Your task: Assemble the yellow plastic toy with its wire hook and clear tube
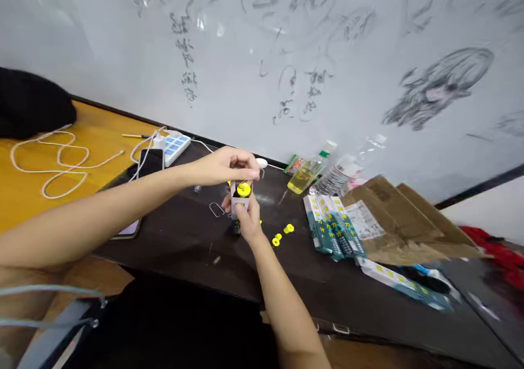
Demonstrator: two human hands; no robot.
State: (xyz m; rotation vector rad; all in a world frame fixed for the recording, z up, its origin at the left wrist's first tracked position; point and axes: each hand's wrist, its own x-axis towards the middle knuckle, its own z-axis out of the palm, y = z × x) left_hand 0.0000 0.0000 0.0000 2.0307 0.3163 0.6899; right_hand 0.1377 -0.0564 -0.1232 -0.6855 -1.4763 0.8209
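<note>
A narrow cardboard box [236, 222] stands upright above the dark desk, its top open and pale flaps raised. Inside it shows the yellow round end [244, 189] of something mostly hidden. My right hand [248, 216] is wrapped around the box from the front, thumb on its near side. Just above the opening is my left hand [233, 167], fingers bent and pressed together by the flaps. A thin curved piece shows by its fingertips; what they pinch is unclear. Loose yellow plastic pieces [289, 228] lie to the right. A bent metal wire [216, 210] rests left of the box.
Teal-and-white boxes [332, 224] lie at right beside a brown paper bag [393, 216]. A bottle of yellow liquid [308, 173] and clear bottles [335, 177] stand near the whiteboard [229, 74]. Left are phones [152, 161], a power strip [176, 146] and white cables [61, 164].
</note>
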